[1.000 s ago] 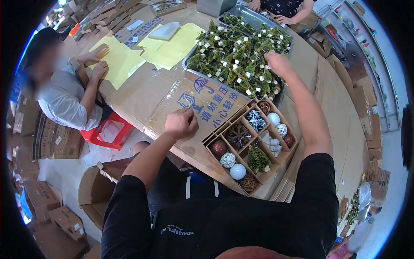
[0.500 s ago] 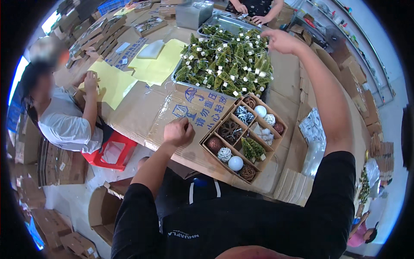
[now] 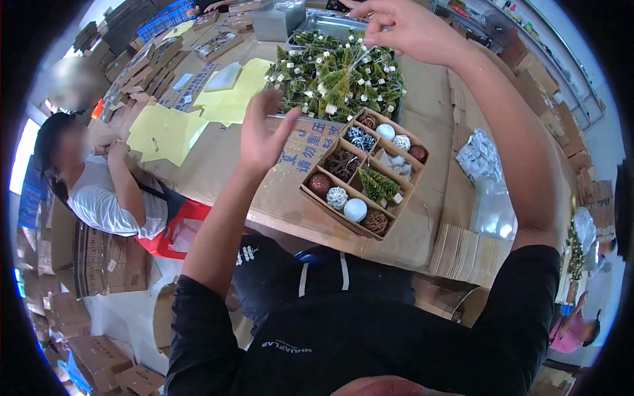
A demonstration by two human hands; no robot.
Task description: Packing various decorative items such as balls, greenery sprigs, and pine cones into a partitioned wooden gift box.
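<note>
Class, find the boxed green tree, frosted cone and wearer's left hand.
Boxed green tree (image 3: pixel 378 185), head view: middle of foliage.
Frosted cone (image 3: pixel 360 138), head view: its middle scales.
Wearer's left hand (image 3: pixel 263 137), head view: middle of hand.

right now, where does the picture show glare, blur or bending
Head view: bright glare on the clear plastic sheet toward the right; head view: motion blur on the miniature bottle-brush tree below the right hand, milder on the left hand; head view: fisheye bending toward the black rim.

A bristly green miniature Christmas tree (image 3: pixel 335 84) is suspended in mid-air by its thin string (image 3: pixel 358 60), tilted and slightly blurred.
</note>
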